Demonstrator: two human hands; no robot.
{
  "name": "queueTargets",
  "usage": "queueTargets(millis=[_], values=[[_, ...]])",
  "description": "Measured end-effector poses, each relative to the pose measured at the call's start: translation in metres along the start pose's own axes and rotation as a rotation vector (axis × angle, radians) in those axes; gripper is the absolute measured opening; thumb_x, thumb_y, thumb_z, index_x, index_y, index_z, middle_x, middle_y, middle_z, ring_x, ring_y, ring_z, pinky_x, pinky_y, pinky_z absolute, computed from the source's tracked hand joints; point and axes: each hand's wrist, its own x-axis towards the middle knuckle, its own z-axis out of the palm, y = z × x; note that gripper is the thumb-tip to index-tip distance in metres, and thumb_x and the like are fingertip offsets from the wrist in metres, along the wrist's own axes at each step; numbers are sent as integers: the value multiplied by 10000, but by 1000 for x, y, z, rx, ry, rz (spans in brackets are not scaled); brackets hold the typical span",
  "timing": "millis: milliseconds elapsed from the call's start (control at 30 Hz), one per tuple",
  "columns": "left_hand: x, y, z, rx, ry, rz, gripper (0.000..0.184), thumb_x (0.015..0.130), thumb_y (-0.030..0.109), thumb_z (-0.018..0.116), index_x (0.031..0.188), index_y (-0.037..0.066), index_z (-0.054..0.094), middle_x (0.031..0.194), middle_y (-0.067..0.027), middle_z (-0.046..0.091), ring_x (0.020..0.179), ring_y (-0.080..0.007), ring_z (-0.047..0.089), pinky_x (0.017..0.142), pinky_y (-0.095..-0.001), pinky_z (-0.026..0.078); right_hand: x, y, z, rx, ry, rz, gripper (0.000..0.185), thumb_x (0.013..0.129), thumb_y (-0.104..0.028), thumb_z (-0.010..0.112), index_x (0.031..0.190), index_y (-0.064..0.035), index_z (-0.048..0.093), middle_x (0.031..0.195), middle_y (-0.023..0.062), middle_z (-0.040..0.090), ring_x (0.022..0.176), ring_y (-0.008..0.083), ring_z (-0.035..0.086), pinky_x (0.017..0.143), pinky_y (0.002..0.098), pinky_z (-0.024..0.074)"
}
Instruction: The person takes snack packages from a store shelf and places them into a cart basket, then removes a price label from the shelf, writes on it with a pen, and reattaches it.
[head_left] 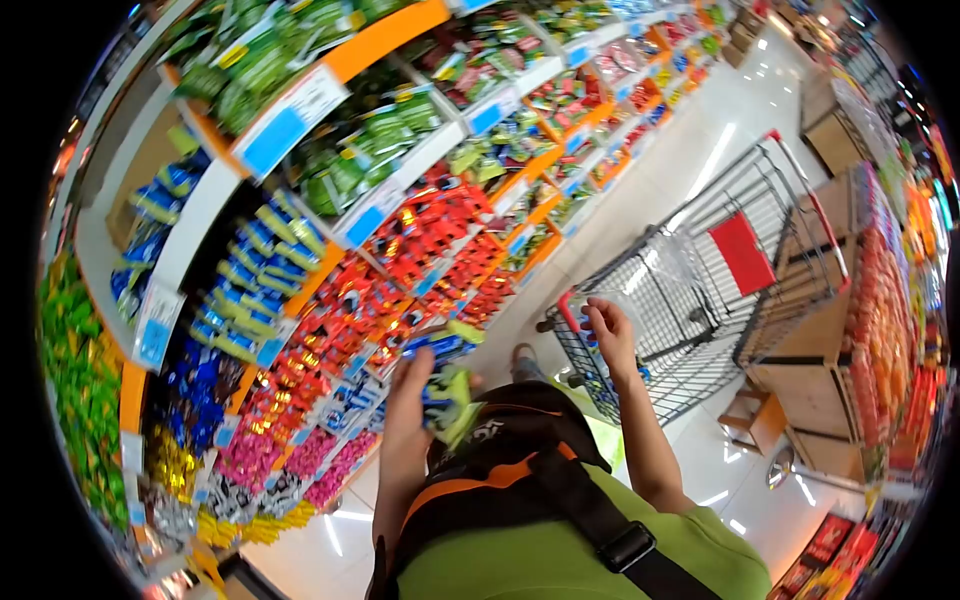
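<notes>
My left hand [408, 385] is closed around several small blue-and-green candy packets [447, 392], in front of my body and beside the shelf. Over the near end of the shopping cart [690, 300], my right hand [610, 328] has its fingers loosely bent and apart, and I see nothing in it. Some small packets show low in the cart, partly behind my right hand and wrist. A clear plastic bag or sheet [668, 262] lies further along the cart. Similar blue-and-green packets [245, 280] fill a shelf compartment on the left.
Tiered shelves on the left carry red packets [425, 230], green packets [375, 140] and pink packets [250, 455] behind price labels. On the right stand wooden display stands [810, 355] with stacked goods and a small wooden stool [755, 420]. A black bag [500, 425] hangs across my front.
</notes>
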Motion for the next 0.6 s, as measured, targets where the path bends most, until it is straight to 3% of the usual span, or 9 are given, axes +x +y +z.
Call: queueTargets(millis=[33, 133, 167, 233, 267, 367, 400, 467, 600], values=[[-4, 5, 7, -86, -52, 9, 294, 929, 193, 570, 1186, 55, 533, 1059, -113, 629, 831, -242, 674, 650, -312, 558, -12, -32, 16, 30, -137, -47, 286, 945, -195, 544, 1150, -1, 592, 946, 54, 661, 771, 101, 613, 636, 231, 480], [-5, 7, 8, 113, -220, 202, 326, 923, 188, 584, 1199, 27, 527, 1102, -101, 616, 836, -185, 655, 724, -290, 536, -42, -115, 50, 69, -621, -192, 383, 941, -145, 538, 1305, -36, 482, 1089, 67, 632, 835, 96, 601, 655, 241, 490], [-7, 8, 9, 204, -212, 292, 325, 925, 208, 584, 1180, 12, 535, 1109, -102, 617, 830, -168, 647, 736, -284, 530, -47, -130, 59, 53, -659, -239, 399, 931, -131, 550, 1312, -40, 476, 1087, 67, 630, 835, 99, 602, 650, 241, 490], [-6, 5, 1, 266, -199, 325, 337, 960, 247, 521, 1190, 0, 514, 994, -137, 644, 774, -223, 678, 663, -323, 566, -56, -154, 78, 16, -731, -336, 435, 910, -102, 575, 1327, -47, 465, 1084, 68, 625, 834, 106, 603, 641, 242, 491], [-4, 1, -6, 290, -165, 318, 350, 968, 276, 501, 1178, -3, 521, 971, -134, 650, 757, -222, 678, 653, -323, 566, -61, -173, 87, -69, -697, -459, 401, 885, -99, 618, 1266, -32, 510, 1067, 76, 617, 794, 110, 611, 613, 242, 491], [-7, -3, -19, 268, -111, 267, 409, 986, 357, 439, 1147, -6, 538, 906, -126, 665, 713, -220, 679, 624, -320, 565, -57, -166, 100, -78, -790, -375, 318, 880, -119, 640, 1168, -12, 559, 1024, 91, 618, 735, 109, 621, 577, 228, 488], [-15, 5, -15, 203, -130, 233, 431, 989, 380, 419, 1139, -4, 543, 886, -124, 668, 701, -219, 679, 615, -317, 564, -59, -166, 105, -29, -761, -320, 235, 890, -125, 636, 1062, 24, 578, 934, 93, 631, 667, 98, 621, 545, 215, 490], [-25, 18, -11, 243, -163, 242, 477, 989, 426, 389, 1145, 1, 542, 869, -129, 670, 700, -211, 678, 616, -303, 562, -64, -175, 111, 104, -799, -237, 222, 901, -119, 622, 1051, 36, 571, 868, 82, 633, 638, 93, 617, 532, 213, 490], [-41, 26, -10, 193, -160, 262, 394, 1005, 318, 408, 1187, -11, 525, 909, -104, 668, 801, -157, 651, 721, -284, 530, -72, -186, 121, 216, -833, -208, 207, 915, -107, 601, 1030, 60, 556, 804, 71, 629, 618, 91, 616, 532, 210, 508]])
